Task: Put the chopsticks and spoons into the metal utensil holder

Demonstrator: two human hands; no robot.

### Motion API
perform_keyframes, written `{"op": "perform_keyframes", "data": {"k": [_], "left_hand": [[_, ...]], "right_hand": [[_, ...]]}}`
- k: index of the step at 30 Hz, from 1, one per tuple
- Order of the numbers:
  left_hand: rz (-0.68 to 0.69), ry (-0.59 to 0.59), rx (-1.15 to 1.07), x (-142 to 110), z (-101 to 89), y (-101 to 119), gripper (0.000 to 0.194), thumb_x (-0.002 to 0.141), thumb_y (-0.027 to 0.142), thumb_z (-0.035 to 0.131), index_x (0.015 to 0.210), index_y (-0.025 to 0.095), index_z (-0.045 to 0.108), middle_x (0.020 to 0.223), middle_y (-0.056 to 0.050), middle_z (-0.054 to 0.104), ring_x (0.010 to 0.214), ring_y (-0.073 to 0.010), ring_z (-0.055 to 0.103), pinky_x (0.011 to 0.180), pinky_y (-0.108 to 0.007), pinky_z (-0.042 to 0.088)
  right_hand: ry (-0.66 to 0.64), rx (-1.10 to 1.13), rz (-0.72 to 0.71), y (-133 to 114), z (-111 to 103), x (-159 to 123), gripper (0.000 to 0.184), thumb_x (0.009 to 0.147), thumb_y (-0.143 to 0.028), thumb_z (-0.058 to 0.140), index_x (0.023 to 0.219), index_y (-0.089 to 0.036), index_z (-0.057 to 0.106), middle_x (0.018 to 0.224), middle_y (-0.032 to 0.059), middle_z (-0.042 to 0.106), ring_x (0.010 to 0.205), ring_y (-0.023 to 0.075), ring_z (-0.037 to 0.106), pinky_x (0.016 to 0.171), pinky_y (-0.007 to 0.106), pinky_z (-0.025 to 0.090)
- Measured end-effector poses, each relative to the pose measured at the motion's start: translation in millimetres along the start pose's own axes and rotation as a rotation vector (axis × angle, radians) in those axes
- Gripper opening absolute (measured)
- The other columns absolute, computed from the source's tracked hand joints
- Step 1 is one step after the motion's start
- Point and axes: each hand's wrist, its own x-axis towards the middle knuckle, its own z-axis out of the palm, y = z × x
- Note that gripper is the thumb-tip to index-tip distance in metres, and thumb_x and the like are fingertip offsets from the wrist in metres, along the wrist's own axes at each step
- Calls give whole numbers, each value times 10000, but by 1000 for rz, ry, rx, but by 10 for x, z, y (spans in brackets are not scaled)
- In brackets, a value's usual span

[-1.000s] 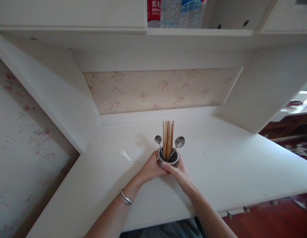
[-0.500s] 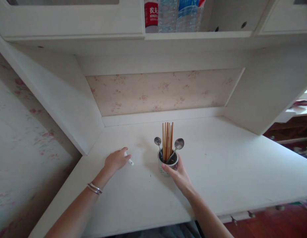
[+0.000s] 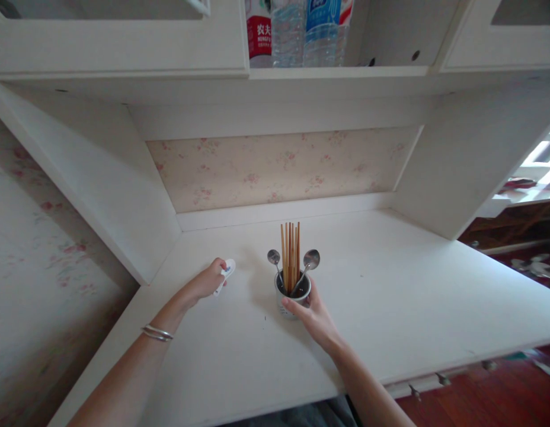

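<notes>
My left hand (image 3: 210,279) is closed on a white soup spoon (image 3: 230,266) with a small blue mark in its bowl. The spoon's bowl points up and away, and its handle end sticks out below my fingers. My right hand (image 3: 311,314) grips the right side of a light-coloured cup (image 3: 285,306), thumb across the front near the rim. The cup stands upright on the white desktop. Several wooden chopsticks (image 3: 290,255) rise from it. Two metal spoons lean outward, a smaller spoon (image 3: 274,257) to the left and a larger spoon (image 3: 311,259) to the right.
The white desktop (image 3: 390,296) is bounded by a left side panel (image 3: 92,178), a right side panel (image 3: 475,148) and a papered back wall (image 3: 275,166). Overhead, a cabinet shelf (image 3: 337,73) holds plastic bottles (image 3: 288,35). Knobs (image 3: 443,379) stick out below the desk's front edge.
My left hand has turned the white spoon, so its bowl now shows at the far side and its handle points toward me. My right hand still holds the cup. The view has shifted slightly.
</notes>
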Motion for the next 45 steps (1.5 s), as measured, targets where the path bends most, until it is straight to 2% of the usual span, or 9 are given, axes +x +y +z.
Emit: {"op": "perform_keyframes", "data": {"k": [5, 8, 13, 16, 20, 25, 38, 41, 45], "left_hand": [[238, 83, -595, -310, -149, 597, 662, 806, 352, 582, 1345, 221, 220, 882, -50, 684, 729, -150, 624, 669, -280, 487], [375, 83, -732, -458, -110, 987, 525, 777, 349, 632, 1237, 200, 425, 1013, -67, 656, 880, -180, 643, 779, -336, 523], [443, 57, -741, -490, 179, 1361, 343, 815, 395, 587, 1078, 176, 551, 988, -55, 657, 757, -165, 655, 716, -316, 546], [485, 210, -467, -461, 370, 1427, 275, 866, 430, 507, 956, 190, 607, 860, -35, 672, 704, -157, 638, 672, -271, 507], [536, 410, -63, -466, 591, 1423, 252, 896, 388, 461, 883, 214, 643, 774, -33, 678, 711, -168, 626, 672, -258, 443], [544, 447, 121, -454, 785, 1365, 209, 892, 341, 469, 891, 219, 639, 832, -52, 693, 804, -204, 630, 745, -297, 430], [463, 531, -169, -543, 732, 1061, 250, 864, 385, 501, 1018, 203, 577, 992, -46, 631, 639, -125, 574, 698, -272, 465], [334, 460, -257, -427, 789, 809, 311, 856, 437, 490, 1031, 192, 567, 956, -45, 644, 615, -130, 580, 670, -278, 465], [191, 284, -339, -220, 968, 467, 311, 826, 418, 501, 997, 174, 593, 937, -61, 659, 678, -157, 607, 672, -288, 464]], "right_hand": [[-9, -8, 6, -22, 12, 7, 653, 705, -360, 764, 1274, -245, 467, 1230, 82, 620, 1136, 253, 574, 1002, 453, 408], [-18, -3, 3, -37, 24, 5, 667, 706, -358, 764, 1286, -246, 454, 1228, 76, 623, 1127, 240, 581, 1020, 442, 393], [-11, 10, -19, -45, 23, 0, 682, 697, -347, 770, 1289, -232, 452, 1239, 86, 616, 1148, 252, 567, 1037, 455, 374], [-1, -4, -10, -29, 6, 4, 695, 686, -344, 777, 1292, -230, 456, 1249, 85, 609, 1152, 259, 562, 1033, 453, 378], [9, -12, -26, -22, -4, 7, 714, 686, -334, 776, 1313, -245, 446, 1276, 72, 592, 1175, 252, 547, 1031, 432, 387], [20, -38, -35, -74, 11, -6, 666, 684, -307, 770, 1282, -233, 487, 1227, 74, 619, 1128, 258, 576, 1000, 433, 416], [121, -121, -51, 22, -44, 0, 642, 652, -354, 784, 1224, -217, 525, 1149, 81, 657, 1040, 256, 623, 890, 390, 505], [147, -146, -53, -11, -215, 97, 611, 685, -381, 759, 1221, -225, 510, 1124, 74, 665, 988, 238, 641, 849, 367, 517], [344, -323, -94, -150, -706, 376, 613, 657, -439, 756, 1183, -210, 539, 1041, 66, 684, 922, 227, 646, 799, 345, 513]]}}
